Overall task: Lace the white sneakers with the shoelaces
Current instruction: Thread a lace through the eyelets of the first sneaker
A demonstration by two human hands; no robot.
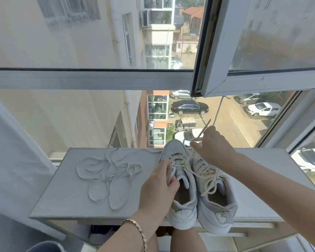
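Note:
Two white sneakers stand side by side on a white ledge (65, 202), toes toward the window. The left sneaker (184, 202) is partly laced with a cream shoelace (184, 160). My left hand (158, 188) grips its side at the eyelets. My right hand (213, 144) is raised above the toes, pinching the end of that cream lace, whose tip (205, 127) sticks up. The right sneaker (216, 200) is laced, with a cream bow over its tongue. A loose white shoelace (107, 177) lies tangled on the ledge to the left.
An open window sash (225, 51) juts inward above the right side. Beyond the glass is a steep drop to a street with parked cars. A white curtain (11, 151) hangs at the left. My knees sit under the ledge's front edge.

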